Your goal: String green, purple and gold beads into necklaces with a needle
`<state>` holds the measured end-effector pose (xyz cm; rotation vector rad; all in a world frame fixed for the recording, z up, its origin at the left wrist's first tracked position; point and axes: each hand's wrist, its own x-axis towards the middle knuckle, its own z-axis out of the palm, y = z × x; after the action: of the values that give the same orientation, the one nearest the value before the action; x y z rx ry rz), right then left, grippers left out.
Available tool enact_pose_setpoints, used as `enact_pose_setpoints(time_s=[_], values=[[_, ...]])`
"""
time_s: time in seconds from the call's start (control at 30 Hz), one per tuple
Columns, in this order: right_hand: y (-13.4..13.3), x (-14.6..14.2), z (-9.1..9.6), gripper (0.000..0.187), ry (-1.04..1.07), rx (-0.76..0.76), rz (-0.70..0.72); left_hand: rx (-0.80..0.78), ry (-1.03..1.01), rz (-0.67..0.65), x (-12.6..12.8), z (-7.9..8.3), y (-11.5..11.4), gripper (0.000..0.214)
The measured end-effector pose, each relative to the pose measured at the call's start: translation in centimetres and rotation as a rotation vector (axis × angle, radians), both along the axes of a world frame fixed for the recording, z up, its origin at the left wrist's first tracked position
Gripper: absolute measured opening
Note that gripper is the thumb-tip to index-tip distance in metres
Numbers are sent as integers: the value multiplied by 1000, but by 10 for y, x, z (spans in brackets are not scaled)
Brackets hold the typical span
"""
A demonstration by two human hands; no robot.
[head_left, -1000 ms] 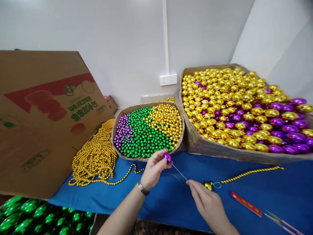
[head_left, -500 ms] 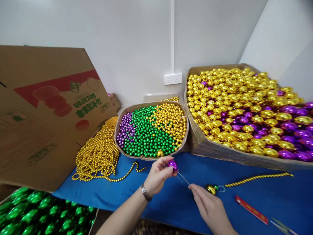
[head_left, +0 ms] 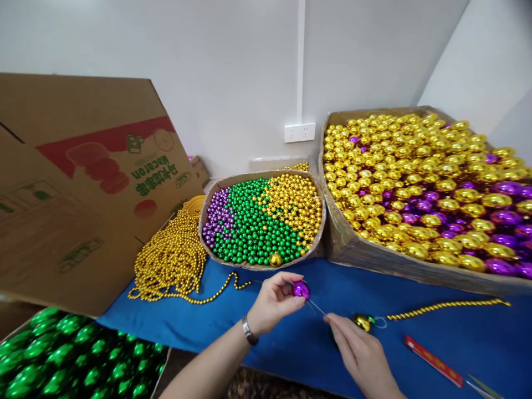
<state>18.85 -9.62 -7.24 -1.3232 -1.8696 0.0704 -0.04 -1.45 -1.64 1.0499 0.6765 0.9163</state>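
My left hand (head_left: 274, 302) pinches a shiny purple bead (head_left: 300, 289) above the blue cloth (head_left: 257, 332). A thin needle or wire (head_left: 318, 307) runs from that bead down to my right hand (head_left: 359, 352), whose fingertips are pinched on its near end. Just beyond my right hand lie a gold bead (head_left: 361, 322) and a green bead, joined to a gold bead strand (head_left: 449, 306) stretching right. A watch sits on my left wrist.
A round cardboard tray (head_left: 233, 265) holds small purple, green and gold beads. A big box (head_left: 374, 260) of larger gold and purple beads stands at right. Gold strands (head_left: 174, 260) are piled left, near a cardboard box (head_left: 83, 183). Green balls (head_left: 75, 360), a red ruler (head_left: 434, 361) and scissors (head_left: 482, 386) lie near.
The view has shifted left and slightly up. My left hand has brought the purple bead down along the wire, closer to my right hand. The strand and boxes stay put.
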Motion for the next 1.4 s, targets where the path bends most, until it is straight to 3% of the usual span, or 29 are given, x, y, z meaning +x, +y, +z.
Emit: enact_pose_setpoints(time_s=[0.1,0.17,0.3,0.4,0.47,0.57,0.7,0.87,0.93,1.03,1.2,1.4], values=[[0,0,0,28,17,-13,14,70,103,-101,-4,1,-1,48],[0,1,-1,28,14,10,-11,248,264,-92,-14,6,7,52],[-1,5,-3,27,-18,53,-63,745,792,245,-44,20,47,35],[1,4,-4,28,-40,65,-75,810,1204,215,-58,21,81,21],[2,1,-4,29,-48,73,-78,781,1299,139,-58,17,96,11],[3,-2,-3,30,-45,51,-77,760,1271,135,-52,12,106,11],[1,-4,1,28,-11,20,-60,693,1141,194,-45,14,100,15],[0,-7,5,28,22,17,-57,59,180,186,-31,20,66,28],[0,-8,6,29,20,10,-65,-89,17,152,-23,21,51,28],[0,-9,6,31,4,11,-72,-184,-35,143,-15,21,37,27],[-2,-8,6,31,-15,35,-77,-248,-72,183,-9,21,33,28],[-1,-9,6,32,-27,26,-103,-158,-29,192,-6,20,26,28]])
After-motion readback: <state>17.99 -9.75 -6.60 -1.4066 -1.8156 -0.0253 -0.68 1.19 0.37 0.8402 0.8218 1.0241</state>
